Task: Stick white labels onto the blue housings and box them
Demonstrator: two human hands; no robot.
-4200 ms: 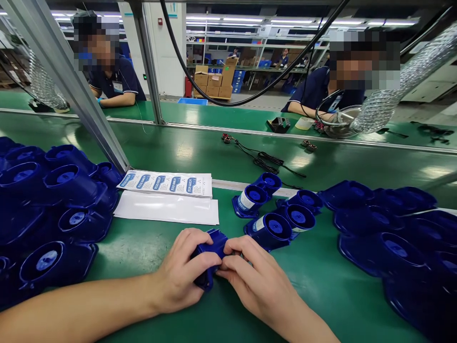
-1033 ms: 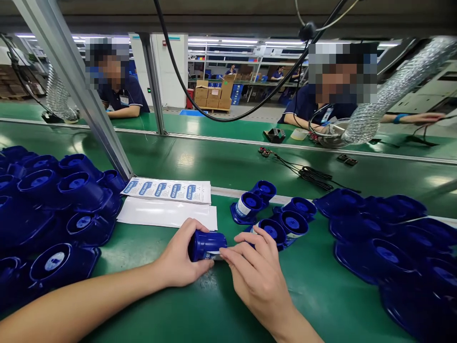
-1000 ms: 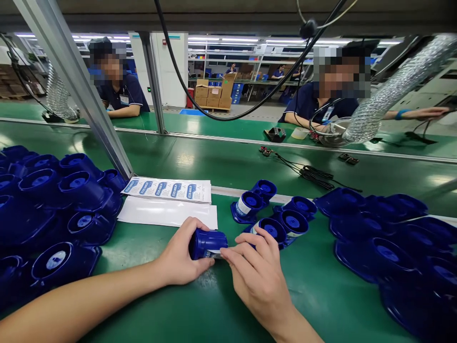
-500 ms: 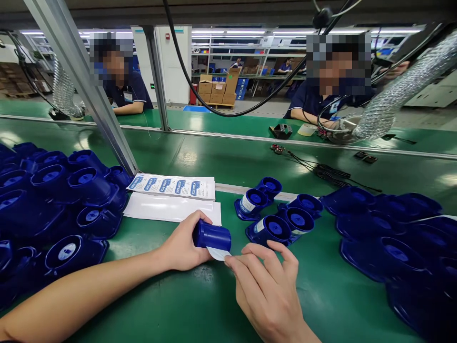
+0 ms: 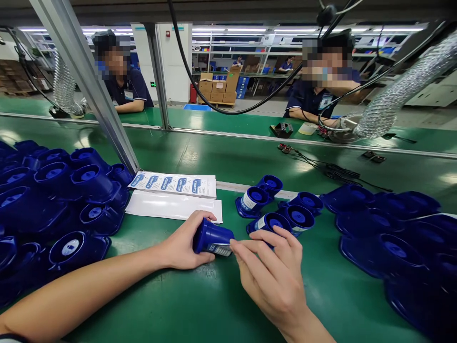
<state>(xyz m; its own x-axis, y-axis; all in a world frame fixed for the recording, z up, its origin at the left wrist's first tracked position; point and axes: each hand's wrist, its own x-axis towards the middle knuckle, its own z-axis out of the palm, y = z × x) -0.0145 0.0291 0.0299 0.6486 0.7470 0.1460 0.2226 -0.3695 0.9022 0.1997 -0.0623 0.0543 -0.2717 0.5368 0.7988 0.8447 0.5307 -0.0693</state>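
My left hand (image 5: pixel 185 243) is wrapped round a blue plastic horn-shaped part (image 5: pixel 211 237) lying on its side on the green bench. My right hand (image 5: pixel 271 274) has its fingertips pressed on a white and blue label (image 5: pixel 219 249) on the part's barrel. Just behind lie a sheet of blue labels (image 5: pixel 174 184) and a blank white backing sheet (image 5: pixel 173 206). Several labelled blue parts (image 5: pixel 271 205) stand to the right of my hands.
Piles of unlabelled blue parts lie at the left (image 5: pixel 53 200) and at the right (image 5: pixel 392 233). A slanted aluminium post (image 5: pixel 89 90) rises at the left. Black cables (image 5: pixel 332 169) lie on the conveyor. Two people sit across it, and a silver flexible duct (image 5: pixel 400 90) hangs at the right.
The label hung loose below the barrel half a second ago; now it lies against the barrel under my right fingertips. My left hand has kept its hold on the part.
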